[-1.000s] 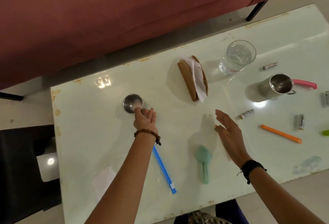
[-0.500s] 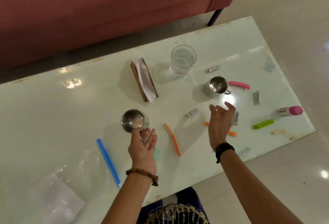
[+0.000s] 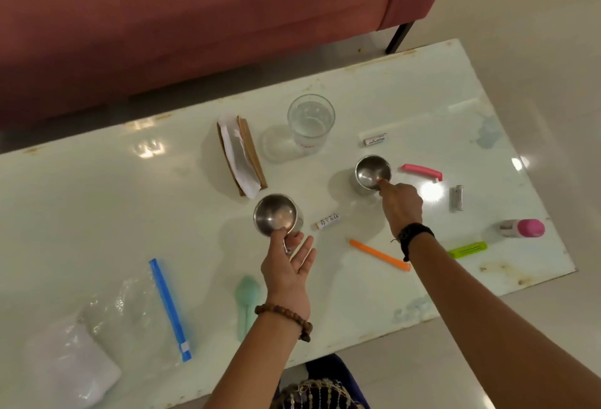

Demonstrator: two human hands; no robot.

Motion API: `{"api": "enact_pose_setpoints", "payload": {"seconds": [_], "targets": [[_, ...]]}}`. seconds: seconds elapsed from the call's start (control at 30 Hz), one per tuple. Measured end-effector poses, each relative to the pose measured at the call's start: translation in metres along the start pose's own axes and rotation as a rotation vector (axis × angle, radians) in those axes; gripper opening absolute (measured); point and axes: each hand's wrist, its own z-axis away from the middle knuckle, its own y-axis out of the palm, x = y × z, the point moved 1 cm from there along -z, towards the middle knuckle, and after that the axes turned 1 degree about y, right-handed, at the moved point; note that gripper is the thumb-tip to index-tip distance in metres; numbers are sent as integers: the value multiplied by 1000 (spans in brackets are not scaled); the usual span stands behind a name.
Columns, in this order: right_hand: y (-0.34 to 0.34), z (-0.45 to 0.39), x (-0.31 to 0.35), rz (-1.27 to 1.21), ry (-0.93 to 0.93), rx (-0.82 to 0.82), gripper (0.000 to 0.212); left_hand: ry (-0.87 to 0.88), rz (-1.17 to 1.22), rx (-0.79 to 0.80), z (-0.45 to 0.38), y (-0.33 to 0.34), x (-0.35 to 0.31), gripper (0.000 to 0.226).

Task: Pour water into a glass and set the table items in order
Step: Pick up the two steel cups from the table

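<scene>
The left hand is pinching the handle of a small shiny steel cup, thumb on the rim at six o'clock, the other fingers fanned loose. The right hand is closing on a second steel mug, thumb touching its rim at five o'clock; its fingers are hidden. The clear glass of water is standing at the white table's twelve o'clock.

clear tabletop left, clutter right
</scene>
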Motion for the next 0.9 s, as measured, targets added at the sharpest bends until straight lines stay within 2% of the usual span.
{"api": "enact_pose_setpoints", "payload": {"seconds": [0.23, 0.3, 0.57, 0.77, 0.9], "targets": [[-10, 58, -4, -169, -22, -125, 45, 4, -16, -13, 5, 0, 7, 18], [-11, 83, -4, -205, -25, -118, 46, 26, -49, 4, 7, -5, 3, 21], [39, 191, 28, -276, -122, 89, 36, 176, -99, 57, 12, -72, -57, 25], [113, 253, 68, -183, -237, 258, 40, 261, -26, -34, 10, -162, -136, 23], [190, 312, 96, -108, -348, 397, 40, 351, 50, -123, 6, -254, -206, 27]]}}
